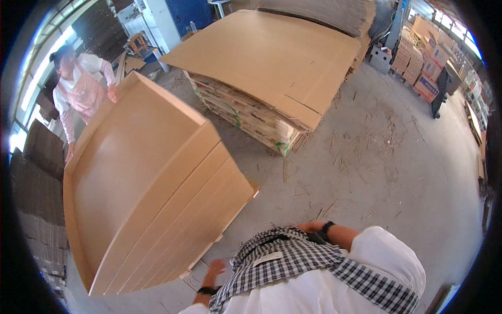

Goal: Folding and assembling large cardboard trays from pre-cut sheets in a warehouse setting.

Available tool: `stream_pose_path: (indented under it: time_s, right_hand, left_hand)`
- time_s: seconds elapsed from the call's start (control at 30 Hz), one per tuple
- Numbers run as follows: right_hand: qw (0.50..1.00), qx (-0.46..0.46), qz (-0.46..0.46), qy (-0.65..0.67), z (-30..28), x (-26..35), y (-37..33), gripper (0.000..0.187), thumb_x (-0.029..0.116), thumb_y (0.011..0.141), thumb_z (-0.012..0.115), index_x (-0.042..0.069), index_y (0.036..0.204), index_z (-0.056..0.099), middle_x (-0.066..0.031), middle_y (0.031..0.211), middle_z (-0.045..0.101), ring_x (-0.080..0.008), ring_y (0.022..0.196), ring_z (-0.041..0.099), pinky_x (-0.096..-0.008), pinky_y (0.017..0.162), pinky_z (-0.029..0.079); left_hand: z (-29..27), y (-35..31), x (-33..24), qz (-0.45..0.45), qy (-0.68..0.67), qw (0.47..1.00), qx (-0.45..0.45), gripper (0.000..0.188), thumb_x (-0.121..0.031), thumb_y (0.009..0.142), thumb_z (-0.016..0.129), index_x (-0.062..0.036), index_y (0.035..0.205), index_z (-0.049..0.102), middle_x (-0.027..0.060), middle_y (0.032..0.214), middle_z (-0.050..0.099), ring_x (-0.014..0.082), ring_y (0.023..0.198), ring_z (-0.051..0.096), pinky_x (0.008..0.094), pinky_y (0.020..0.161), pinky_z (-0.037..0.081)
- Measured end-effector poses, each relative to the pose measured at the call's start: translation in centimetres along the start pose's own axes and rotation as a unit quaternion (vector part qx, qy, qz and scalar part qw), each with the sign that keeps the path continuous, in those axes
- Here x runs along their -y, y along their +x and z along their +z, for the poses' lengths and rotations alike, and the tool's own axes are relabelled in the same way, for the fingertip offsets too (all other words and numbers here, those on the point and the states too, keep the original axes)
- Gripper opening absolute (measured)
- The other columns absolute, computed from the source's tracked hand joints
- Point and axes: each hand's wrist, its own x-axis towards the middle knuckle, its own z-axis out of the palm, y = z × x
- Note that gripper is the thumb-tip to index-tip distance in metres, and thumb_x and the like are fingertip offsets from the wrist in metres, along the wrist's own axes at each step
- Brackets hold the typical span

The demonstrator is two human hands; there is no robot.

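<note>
A black-and-white checked cloth apron over a white garment lies nearest. To its left, the person's left hand hangs blurred, fingers seemingly loose, with no object visible in it, near a tall stack of shallow tan cardboard trays. The right hand is at the apron's front, partly hidden; I cannot tell its grip.

The stack fills the near left, its top tray open upward; beyond it, a co-worker in a pink patterned apron has both hands at its far rim. Several trays look formed and piled, so that part seems well advanced. At far centre, a large flat brown cardboard sheet tops a pile of layered board; these appear unfolded, perhaps work left over. Whether the stack is complete cannot be told.
</note>
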Motion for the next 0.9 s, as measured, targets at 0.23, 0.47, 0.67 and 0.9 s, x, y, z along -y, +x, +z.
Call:
stream_pose_path:
  time_s: [0.23, 0.47, 0.67, 0.9]
  right_hand:
    - [0.944, -0.052, 0.294, 0.143, -10.5, 0.1, -7.1, 0.048, 0.036, 0.098, 0.041, 0.000, 0.129, 0.050, -0.0197, 0.134, 0.050, -0.0344, 0.126, 0.045, -0.0404, 0.106, 0.034]
    - [0.909, -0.245, 0.284, 0.184, -13.2, -12.4, -7.1, 0.042, 0.038, 0.089, 0.056, 0.001, 0.108, 0.063, -0.0132, 0.088, 0.068, -0.0228, 0.088, 0.064, -0.0378, 0.078, 0.050]
    - [0.936, -0.262, 0.225, 0.066, -28.4, -7.5, -9.3, 0.041, 0.035, 0.091, 0.055, 0.000, 0.109, 0.063, -0.0228, 0.104, 0.065, -0.0355, 0.100, 0.060, -0.0438, 0.088, 0.046]
    - [0.920, -0.275, 0.274, -0.049, -40.5, -16.6, -6.1, 0.041, 0.032, 0.086, 0.056, -0.001, 0.110, 0.061, -0.0204, 0.097, 0.067, -0.0361, 0.092, 0.064, -0.0401, 0.083, 0.048]
  left_hand:
    - [18.7, 7.3, -28.9, 0.102, 0.508, 0.828, 0.213, 0.023, -0.015, 0.090, 0.046, 0.0011, 0.099, 0.060, 0.0226, 0.093, 0.064, 0.0321, 0.083, 0.062, 0.0432, 0.075, 0.048]
    - [22.8, 14.6, -46.6, 0.208, 0.190, 0.959, 0.024, 0.048, -0.038, 0.092, 0.049, 0.0005, 0.120, 0.052, 0.0185, 0.096, 0.062, 0.0303, 0.085, 0.062, 0.0399, 0.073, 0.050]
    - [30.0, 24.6, -51.9, 0.138, 0.133, 0.967, -0.165, 0.088, -0.048, 0.087, 0.053, 0.0086, 0.142, 0.015, 0.0319, 0.111, 0.056, 0.0313, 0.093, 0.064, 0.0389, 0.074, 0.054]
    - [30.2, 25.1, -50.6, 0.019, 0.272, 0.920, -0.281, 0.085, -0.050, 0.088, 0.046, -0.0043, 0.149, 0.007, 0.0304, 0.150, 0.013, 0.0451, 0.139, 0.014, 0.0469, 0.109, 0.031]
